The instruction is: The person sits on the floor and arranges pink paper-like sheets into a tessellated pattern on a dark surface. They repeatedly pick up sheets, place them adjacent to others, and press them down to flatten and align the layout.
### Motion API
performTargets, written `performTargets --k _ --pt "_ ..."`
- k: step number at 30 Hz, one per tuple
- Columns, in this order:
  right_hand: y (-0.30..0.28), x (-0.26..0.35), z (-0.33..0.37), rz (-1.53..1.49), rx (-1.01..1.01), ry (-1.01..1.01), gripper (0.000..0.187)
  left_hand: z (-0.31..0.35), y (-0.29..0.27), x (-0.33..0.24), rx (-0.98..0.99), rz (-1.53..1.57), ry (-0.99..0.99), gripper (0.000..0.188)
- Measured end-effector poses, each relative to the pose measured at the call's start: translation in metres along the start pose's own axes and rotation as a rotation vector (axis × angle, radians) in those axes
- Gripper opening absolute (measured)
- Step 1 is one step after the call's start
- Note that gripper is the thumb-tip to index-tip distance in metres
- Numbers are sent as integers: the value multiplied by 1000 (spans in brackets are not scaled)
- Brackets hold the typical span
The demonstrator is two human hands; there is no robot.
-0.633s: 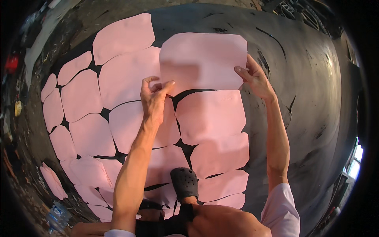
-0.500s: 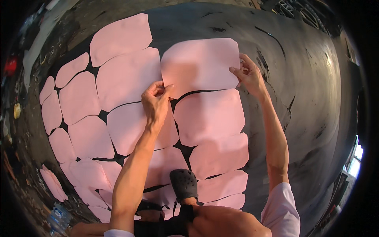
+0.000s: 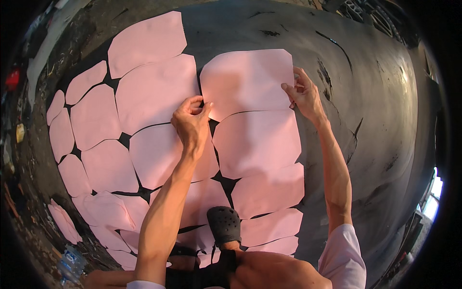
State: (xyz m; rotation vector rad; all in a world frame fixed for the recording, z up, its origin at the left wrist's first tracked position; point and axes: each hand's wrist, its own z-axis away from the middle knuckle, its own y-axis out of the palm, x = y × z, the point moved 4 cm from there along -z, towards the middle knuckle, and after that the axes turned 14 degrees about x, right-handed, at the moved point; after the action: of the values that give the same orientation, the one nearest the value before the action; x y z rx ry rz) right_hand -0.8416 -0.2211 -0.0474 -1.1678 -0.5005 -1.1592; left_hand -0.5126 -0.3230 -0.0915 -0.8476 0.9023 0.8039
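Observation:
A pink sheet (image 3: 257,79) with clipped corners lies at the top of the right-hand column, its lower edge against the pink sheet (image 3: 257,144) below it. My left hand (image 3: 191,120) pinches its lower left edge between thumb and fingers. At the opposite side my right hand (image 3: 306,96) has its thumb and fingers closed at the right edge. A shadow falls across the sheet's left half. To the left is a large pink sheet (image 3: 156,91), with a narrow dark gap between the two.
Rows of pink sheets cover the left of a dark, scuffed surface (image 3: 370,135). A small pile of pink pieces (image 3: 108,209) lies lower left, with another bundle (image 3: 64,221) beyond. My foot in a dark clog (image 3: 224,225) rests on the sheets. Plastic bottles (image 3: 72,262) stand lower left.
The held sheet has moved slightly down and right, narrowing the dark gap above the sheet below it. Both hands have kept their grip on its edges.

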Motion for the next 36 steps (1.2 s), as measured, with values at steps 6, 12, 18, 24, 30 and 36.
performTargets --k 6,12,18,24,30,36 --pt "11 -14 7 -47 -49 -60 34 0 -1 10 12 -94 176 23" --pt "14 -13 9 106 -148 -101 32 2 2 1 -15 -122 172 27" --pt "4 7 8 371 -251 206 52 0 0 -11 62 -543 223 53" --pt "67 53 -3 635 -493 -377 63 -16 35 -25 164 -869 587 83" --pt "121 39 -41 769 -243 -393 76 -20 52 -11 197 -786 593 77" --pt "60 31 -68 778 -368 -219 51 -17 58 -21 268 -955 638 73"
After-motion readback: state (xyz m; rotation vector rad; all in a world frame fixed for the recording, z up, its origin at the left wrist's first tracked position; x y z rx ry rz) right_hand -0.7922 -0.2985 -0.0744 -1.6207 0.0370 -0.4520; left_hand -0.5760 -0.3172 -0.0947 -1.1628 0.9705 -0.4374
